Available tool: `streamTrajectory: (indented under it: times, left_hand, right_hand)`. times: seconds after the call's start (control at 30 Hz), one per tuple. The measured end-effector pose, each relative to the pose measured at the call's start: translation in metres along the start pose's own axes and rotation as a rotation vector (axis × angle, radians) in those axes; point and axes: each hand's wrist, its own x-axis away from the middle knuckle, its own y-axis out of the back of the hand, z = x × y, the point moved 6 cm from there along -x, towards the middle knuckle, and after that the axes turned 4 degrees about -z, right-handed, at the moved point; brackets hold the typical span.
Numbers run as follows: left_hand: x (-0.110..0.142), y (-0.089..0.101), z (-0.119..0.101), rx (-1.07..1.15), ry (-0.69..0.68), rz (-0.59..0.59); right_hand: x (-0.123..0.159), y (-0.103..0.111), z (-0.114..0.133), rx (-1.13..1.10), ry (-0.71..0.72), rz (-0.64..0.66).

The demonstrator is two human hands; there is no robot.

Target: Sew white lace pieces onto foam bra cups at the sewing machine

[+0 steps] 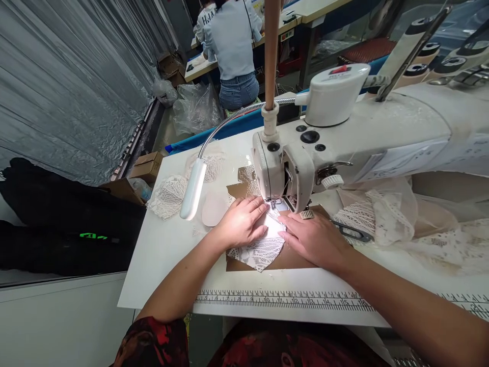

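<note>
Near edge: red-and-black patterned sleeve (153,341) at lower left of frame, printed ruler strip (290,299) along the front of the white surface (147,255). Behind the strip, a brown sheet (294,261) lies flat at lower centre.

Work piece is the white lace piece (257,253), centre of frame, on the brown sheet. Openwork pattern towards the near end, which comes to a blunt point; upper part is washed out by bright light. Its far end is up by the presser foot (273,205); can't tell if it's under it.

Left hand (244,221): grip spread flat, fingers extended together, thumb slightly apart, palm side down on the left part of the lace. Right hand (311,234): thumb and index tips on the right edge of the lace, narrow gap between them; can't tell whether that grip pinches the fabric.

Just right of the right hand: dark slotted tool (353,233), then heaped lace and sheer fabric (393,209) at right of frame. Left of the left hand: pale rounded pad (214,209), round lace piece (170,196), white lamp head (193,188) above the surface on a bent metal neck.

White sewing machine (344,137) fills centre to right. Thread cones (428,51) upper right. Far back, top centre: seated person (233,43), light shirt, jeans. Silvery curtain (76,76) upper left.
</note>
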Motion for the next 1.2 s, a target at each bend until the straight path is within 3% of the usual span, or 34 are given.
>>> streamTrajectory:
  times: [0.07,0.17,0.23,0.3,0.37,0.5,0.6,0.77,0.97,1.2]
  left_hand:
    - [0.015,0.017,0.003,0.038,0.100,-0.129]
    - [0.045,0.034,0.018,0.099,0.435,-0.256]
    - [0.059,0.029,0.026,0.189,0.613,-0.175]
    - [0.063,0.015,0.031,0.368,0.684,-0.073]
    - [0.058,0.002,0.034,0.606,0.705,-0.048]
    - [0.037,-0.014,0.040,1.023,0.719,-0.162]
    - [0.023,-0.022,0.040,1.203,0.712,-0.150]
    - [0.016,-0.025,0.040,1.197,0.715,-0.020]
    - [0.013,-0.018,0.039,1.070,0.634,-0.025]
    - [0.009,-0.025,0.037,0.975,0.588,-0.015]
  right_hand:
    - [0.004,0.003,0.001,-0.031,0.032,-0.040]
    - [0.007,0.004,0.004,-0.099,0.063,-0.041]
    - [0.007,0.002,0.006,-0.142,0.076,-0.013]
    - [0.006,0.001,0.008,-0.163,0.086,0.007]
    - [0.006,0.000,0.009,-0.169,0.088,0.026]
    - [0.006,0.000,0.010,-0.186,0.103,0.036]
    - [0.006,0.002,0.010,-0.201,0.121,0.030]
    - [0.006,0.001,0.006,-0.183,0.101,0.015]
    - [0.005,-0.001,0.000,-0.039,0.009,0.007]
    - [-0.002,-0.002,0.007,0.050,0.113,0.047]
